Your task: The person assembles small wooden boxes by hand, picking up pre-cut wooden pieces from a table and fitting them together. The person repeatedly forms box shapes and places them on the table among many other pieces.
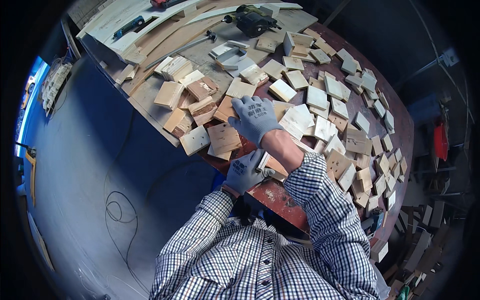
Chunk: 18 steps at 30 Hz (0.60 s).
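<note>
My right hand (254, 119), in a grey work glove, reaches forward and lies palm down on a flat square wood block (226, 108) near the table's near edge. My left hand (245, 170), also gloved, grips a small wood block (272, 165) at the edge of the dark red table (272, 192), right under my right forearm. Both sleeves are checked. More square wood blocks (223, 137) lie just left of my right hand.
Many cut wood squares (345, 145) cover the table to the right. Larger boards, a hammer (182, 46) and a power tool (254, 21) lie at the far end. A cable (120, 210) loops on the grey floor to the left. Wood offcuts (420, 240) pile at lower right.
</note>
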Motion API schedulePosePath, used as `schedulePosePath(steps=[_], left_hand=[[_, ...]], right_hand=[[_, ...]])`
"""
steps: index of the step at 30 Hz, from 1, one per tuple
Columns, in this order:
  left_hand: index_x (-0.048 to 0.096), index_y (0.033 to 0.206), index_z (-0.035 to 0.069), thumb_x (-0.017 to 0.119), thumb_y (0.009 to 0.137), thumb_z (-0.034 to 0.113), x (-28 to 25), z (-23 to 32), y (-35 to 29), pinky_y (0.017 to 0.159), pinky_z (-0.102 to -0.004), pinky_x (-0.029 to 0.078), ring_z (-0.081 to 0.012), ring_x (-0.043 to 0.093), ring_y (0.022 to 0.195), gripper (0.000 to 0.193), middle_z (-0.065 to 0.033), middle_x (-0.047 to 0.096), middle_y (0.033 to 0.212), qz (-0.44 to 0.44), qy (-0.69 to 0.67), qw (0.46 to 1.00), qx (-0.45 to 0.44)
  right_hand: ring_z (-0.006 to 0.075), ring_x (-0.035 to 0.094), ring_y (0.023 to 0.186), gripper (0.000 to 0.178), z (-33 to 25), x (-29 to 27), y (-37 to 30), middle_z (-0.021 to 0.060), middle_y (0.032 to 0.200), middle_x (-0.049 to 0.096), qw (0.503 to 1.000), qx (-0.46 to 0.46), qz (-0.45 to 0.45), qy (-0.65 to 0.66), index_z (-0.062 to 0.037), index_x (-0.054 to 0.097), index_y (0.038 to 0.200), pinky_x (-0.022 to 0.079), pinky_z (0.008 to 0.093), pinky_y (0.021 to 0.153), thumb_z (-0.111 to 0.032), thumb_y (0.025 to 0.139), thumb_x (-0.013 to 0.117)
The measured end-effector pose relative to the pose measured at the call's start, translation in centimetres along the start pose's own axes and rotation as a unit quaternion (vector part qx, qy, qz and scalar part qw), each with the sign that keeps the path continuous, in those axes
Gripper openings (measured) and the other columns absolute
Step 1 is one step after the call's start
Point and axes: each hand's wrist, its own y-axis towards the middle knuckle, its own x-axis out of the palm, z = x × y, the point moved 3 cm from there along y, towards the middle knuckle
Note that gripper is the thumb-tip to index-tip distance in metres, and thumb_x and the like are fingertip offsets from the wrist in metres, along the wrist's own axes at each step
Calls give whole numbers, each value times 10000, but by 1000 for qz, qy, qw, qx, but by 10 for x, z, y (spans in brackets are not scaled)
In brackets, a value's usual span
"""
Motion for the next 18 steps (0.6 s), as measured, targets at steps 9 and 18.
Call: schedulePosePath(steps=[9, 18], left_hand=[[662, 1085, 60, 779, 866, 294, 2, -3, -7, 772, -438, 581, -319, 719, 905, 340, -117, 718, 1007, -29, -26, 998, -46], [447, 1532, 47, 795, 861, 498, 6, 2, -2, 826, -396, 607, -285, 727, 986, 880, -119, 717, 1193, -18, 36, 999, -5]], right_hand=[[267, 678, 1167, 559, -23, 52, 96, 69, 1227, 739, 963, 29, -225, -144, -162, 778, 1209, 500, 488, 949, -618, 894, 704], [339, 738, 872, 305, 40, 10, 63, 170, 967, 767, 999, 4, 36, -10, -83, 703, 939, 523, 475, 823, -340, 1015, 558]])
